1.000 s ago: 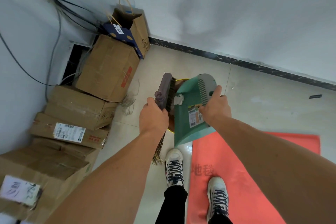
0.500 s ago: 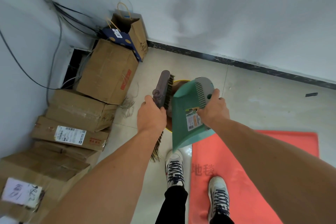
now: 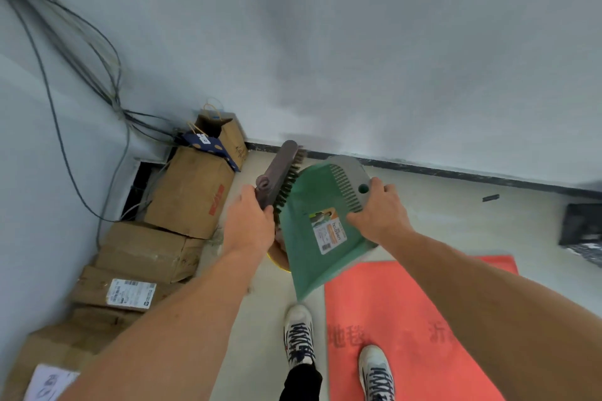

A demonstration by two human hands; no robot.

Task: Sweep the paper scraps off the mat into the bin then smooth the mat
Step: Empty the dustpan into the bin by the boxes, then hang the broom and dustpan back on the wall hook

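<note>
Your flat coral-red mat (image 3: pixel 423 303) lies at lower right, with bare pale tile between its far edge and the wall. Above its upper-left corner, your right hand (image 3: pixel 379 212) grips the grey ribbed back of a tilted green plastic dustpan (image 3: pixel 309 257). Your left hand (image 3: pixel 249 225) wraps a brown stiff-bristled brush (image 3: pixel 280 169), bristles against the pan. A yellow-rimmed bin (image 3: pixel 277 259) peeks beneath, mostly hidden. Creased cardboard boxes (image 3: pixel 192 192) crowd the left.

White left sneaker (image 3: pixel 298 334) and right sneaker (image 3: pixel 375 371), dark blue laces and stripes; black trouser leg (image 3: pixel 301 382) above left sneaker; bare forearms (image 3: pixel 182 319).
</note>
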